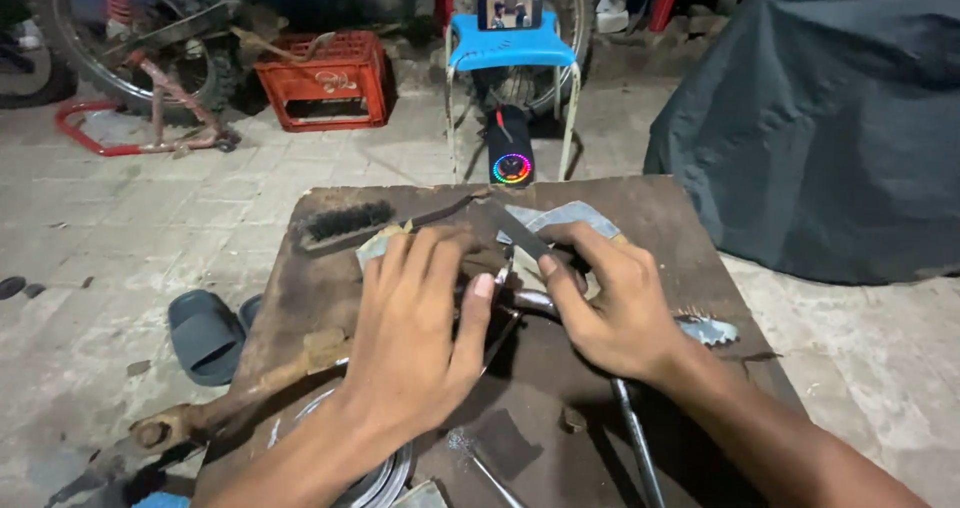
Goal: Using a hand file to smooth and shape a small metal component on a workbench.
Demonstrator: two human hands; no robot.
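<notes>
Pressing my left hand [420,318] flat on the sandpaper [380,246], my right hand [610,303] pinches the metal part [527,298] between them, just below the wire brush [345,223].

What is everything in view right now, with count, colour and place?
worn wooden work board: one, dark brown, centre
black-bristled wire brush: one, board's far left
grey sandpaper sheet: one, far side of board, behind the hands
small shiny metal part: one, silver, between the hands
toothed metal sprocket: one, silver, board's right edge
rusty metal arm: one, brown, lower left
red plastic crate: one, far left floor
blue plastic chair: one, far centre, phone on it
black cylindrical speaker with rainbow ring: one, under the chair
grey rubber sandal: one, floor left
dark tarpaulin cover: one, right
left hand: pressing flat on board
right hand: pinching the metal part
</notes>
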